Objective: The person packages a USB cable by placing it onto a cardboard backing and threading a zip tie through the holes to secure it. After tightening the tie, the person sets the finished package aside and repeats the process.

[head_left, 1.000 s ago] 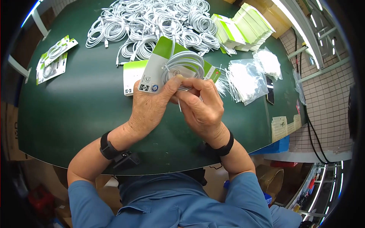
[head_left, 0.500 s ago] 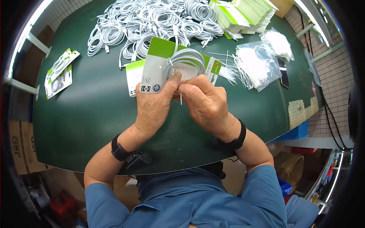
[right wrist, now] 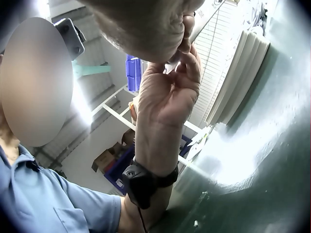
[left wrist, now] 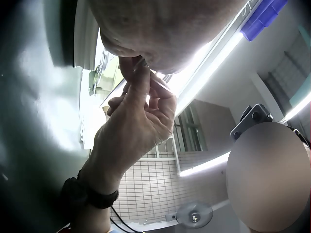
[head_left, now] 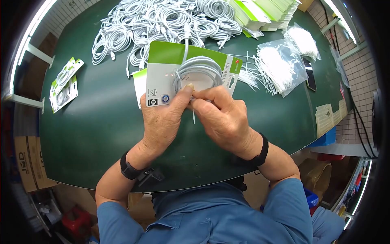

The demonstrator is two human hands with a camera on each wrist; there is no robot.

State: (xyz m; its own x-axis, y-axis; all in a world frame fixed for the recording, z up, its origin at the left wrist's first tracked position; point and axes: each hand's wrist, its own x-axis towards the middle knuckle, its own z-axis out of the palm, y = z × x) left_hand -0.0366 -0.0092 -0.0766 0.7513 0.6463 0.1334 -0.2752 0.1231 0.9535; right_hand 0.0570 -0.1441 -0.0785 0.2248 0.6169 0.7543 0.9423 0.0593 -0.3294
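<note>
In the head view the left hand (head_left: 162, 120) grips a green and white card (head_left: 162, 73), its thumb pressing a coil of white cable (head_left: 203, 67) against the card's face. The right hand (head_left: 225, 122) pinches at the coil's lower edge beside the left thumb, where a thin white tie end (head_left: 193, 118) hangs down. One cable end runs up over the card's top edge. In the left wrist view the right hand (left wrist: 138, 116) has its fingertips close to the left hand; what lies between them is mostly hidden.
Behind the card lies a pile of coiled cables (head_left: 162, 20). Stacked cards (head_left: 280, 12) stand at the back right, near bags of white ties (head_left: 276, 67) and a phone (head_left: 310, 75). Two cards with cables (head_left: 64, 87) lie at the left. Another card (head_left: 139, 87) sits under the held one.
The card has turned to lie more level, and more of its printed right end shows. The hands stay together at the coil's lower edge. The head view has shifted.
</note>
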